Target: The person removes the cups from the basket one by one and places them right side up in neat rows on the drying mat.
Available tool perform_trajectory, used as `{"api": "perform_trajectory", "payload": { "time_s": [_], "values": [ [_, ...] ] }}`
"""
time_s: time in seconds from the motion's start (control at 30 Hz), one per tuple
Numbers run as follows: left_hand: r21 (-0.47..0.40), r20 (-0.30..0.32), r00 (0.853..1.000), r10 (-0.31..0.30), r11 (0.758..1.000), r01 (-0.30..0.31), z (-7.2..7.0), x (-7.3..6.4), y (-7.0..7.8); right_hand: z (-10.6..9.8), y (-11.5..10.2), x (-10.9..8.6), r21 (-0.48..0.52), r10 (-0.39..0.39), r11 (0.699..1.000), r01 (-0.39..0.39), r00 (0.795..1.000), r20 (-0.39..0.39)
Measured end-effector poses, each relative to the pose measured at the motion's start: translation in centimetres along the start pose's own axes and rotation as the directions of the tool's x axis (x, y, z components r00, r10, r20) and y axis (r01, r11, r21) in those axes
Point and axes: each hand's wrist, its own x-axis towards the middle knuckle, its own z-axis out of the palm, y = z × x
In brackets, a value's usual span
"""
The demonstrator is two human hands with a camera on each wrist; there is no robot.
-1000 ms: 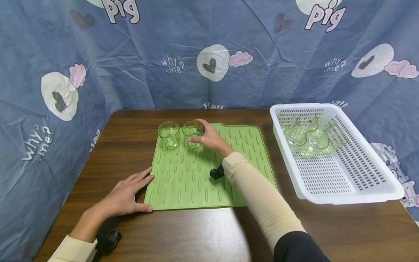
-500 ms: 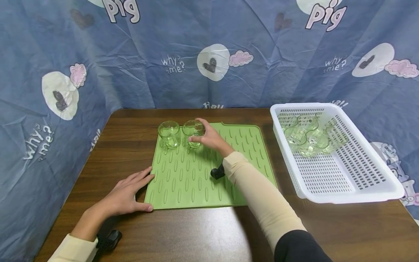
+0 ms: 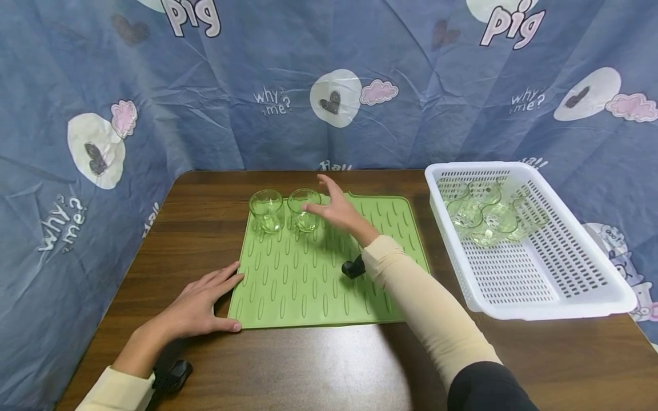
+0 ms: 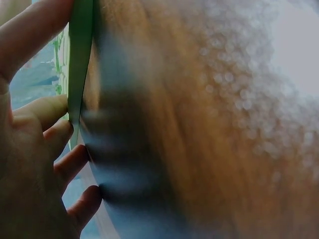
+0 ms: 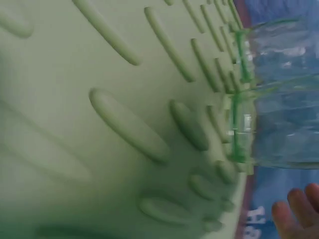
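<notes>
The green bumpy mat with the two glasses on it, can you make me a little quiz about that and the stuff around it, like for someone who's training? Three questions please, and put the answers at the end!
1. How many clear, green-tinted round glasses stand on the green rectangular mat with raised ridges?

2. True or false: the white rectangular plastic basket with many small holes holds more such glasses.

3. Whose fingers are at the mat's left edge?
A) the person's left hand
B) the person's right hand

Key:
1. Two.
2. True.
3. A.
</notes>
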Motion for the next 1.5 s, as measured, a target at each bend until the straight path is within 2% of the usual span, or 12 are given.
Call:
{"api": "perform_trajectory", "payload": {
  "time_s": [0.2,0.37,0.53,0.73,0.83,1.03,1.2,1.5],
  "values": [
    [-0.004,0.007,1.0,-0.003,1.0,0.003,0.0,0.0,-0.1,-1.6,-1.8,-1.1,-0.096,-0.068,0.993,0.062,0.995,-0.066],
    [-0.004,0.01,1.0,-0.005,1.0,0.005,0.2,0.0,-0.2,-3.3,-3.8,-2.8,-0.118,-0.11,0.988,0.101,0.991,-0.069],
    [-0.019,0.015,1.0,-0.002,1.0,0.003,0.5,0.1,-0.2,-5.5,-5.5,-5.8,-0.172,-0.181,0.97,0.174,0.983,-0.024],
    [-0.035,0.016,1.0,-0.018,0.999,0.019,0.4,0.0,0.0,-9.3,-6.7,-10.0,-0.27,-0.255,0.93,0.249,0.967,0.014],
    [-0.032,0.018,1.0,-0.013,0.999,0.013,0.4,0.0,0.0,-11.1,-6.5,-11.7,-0.289,-0.272,0.921,0.261,0.962,0.005],
    [-0.022,0.018,1.0,-0.011,1.0,0.011,0.4,0.0,-0.1,-14.7,-5.5,-14.4,-0.285,-0.277,0.925,0.251,0.959,-0.055],
    [-0.02,0.014,1.0,-0.009,1.0,0.01,0.3,0.0,-0.1,-17.5,-5.0,-16.0,-0.307,-0.31,0.916,0.259,0.942,-0.131],
    [-0.005,0.009,1.0,-0.005,1.0,0.005,0.2,0.1,-0.1,-21.1,-3.4,-18.1,-0.305,-0.282,0.93,0.206,0.931,-0.232]
  ]
}}
